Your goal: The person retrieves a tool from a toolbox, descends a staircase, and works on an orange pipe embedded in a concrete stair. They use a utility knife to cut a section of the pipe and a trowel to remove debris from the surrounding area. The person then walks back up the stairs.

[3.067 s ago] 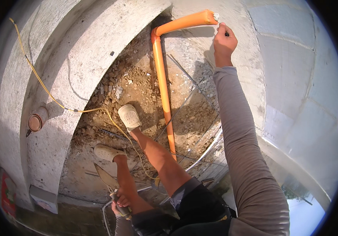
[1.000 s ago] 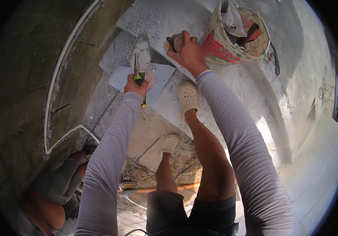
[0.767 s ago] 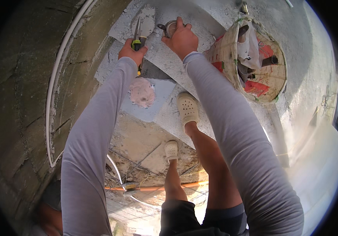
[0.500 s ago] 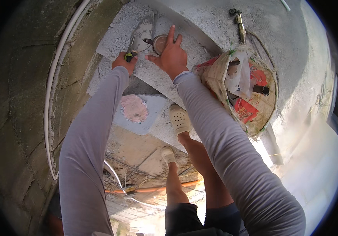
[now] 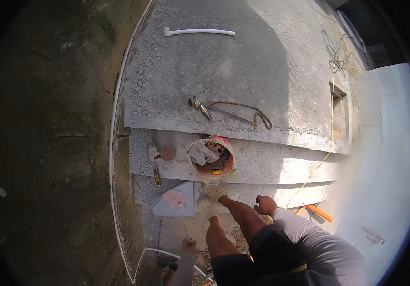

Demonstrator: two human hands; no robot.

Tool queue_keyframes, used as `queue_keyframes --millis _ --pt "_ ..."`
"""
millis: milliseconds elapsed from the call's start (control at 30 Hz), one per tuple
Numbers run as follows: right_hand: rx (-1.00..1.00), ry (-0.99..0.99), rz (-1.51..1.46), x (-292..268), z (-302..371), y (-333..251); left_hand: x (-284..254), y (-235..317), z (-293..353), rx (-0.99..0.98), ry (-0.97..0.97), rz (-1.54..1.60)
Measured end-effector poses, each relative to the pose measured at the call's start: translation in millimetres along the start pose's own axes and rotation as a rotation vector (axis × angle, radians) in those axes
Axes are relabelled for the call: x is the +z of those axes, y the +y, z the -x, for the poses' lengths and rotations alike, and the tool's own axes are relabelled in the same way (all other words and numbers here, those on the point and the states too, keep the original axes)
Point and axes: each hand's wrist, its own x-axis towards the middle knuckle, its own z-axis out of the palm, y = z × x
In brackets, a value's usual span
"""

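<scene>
Low at my left side, my left hand (image 5: 188,246) is closed round a thin pointed tool (image 5: 186,232); its kind is too small to tell. My right hand (image 5: 265,205) hangs beside my right thigh, fingers loosely bent and partly apart, with nothing seen in it. On the steps ahead lie a round tin (image 5: 167,153) of brownish stuff and a tool with a yellow and black handle (image 5: 157,177). Below them, a pale board (image 5: 189,189) bears a pink patch of paste (image 5: 174,199). A worn bucket (image 5: 192,168) full of odds and ends stands by my feet.
A brass fitting (image 5: 201,107) with a hose (image 5: 243,105) lies on the upper concrete, and a white pipe (image 5: 200,32) beyond it. A yellow cord (image 5: 332,109) crosses the steps at right, near an orange pipe (image 5: 320,213). A rough wall (image 5: 66,143) rises at left.
Both hands have left the tin and the tools on the step and dropped to my sides. The view has risen and pulled back, showing more steps.
</scene>
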Motion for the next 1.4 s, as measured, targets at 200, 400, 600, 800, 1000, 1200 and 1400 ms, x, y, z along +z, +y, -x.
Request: queue_keyframes --millis 200,400,600,800,1000,1200,1400 --pt "0.477 -0.060 -0.122 -20 203 170 -27 11 65 -0.084 -0.107 -0.245" --pt "0.379 0.277 -0.571 94 345 208 -65 201 63 -0.118 -0.343 -0.112" --pt "0.478 0.158 -0.570 3 380 150 -32 397 140 -0.091 -0.314 -0.200" --pt "0.479 0.361 -0.805 -182 429 220 31 512 237 -0.039 -0.193 -0.514" --pt "0.575 0.666 -1.221 -290 390 358 84 638 244 0.017 -0.025 -0.455" --pt "0.399 0.684 -1.354 -329 210 404 112 702 188 0.035 0.073 -0.714" --pt "0.134 0.388 -0.846 -389 148 248 181 694 167 -0.277 -0.059 -0.001"
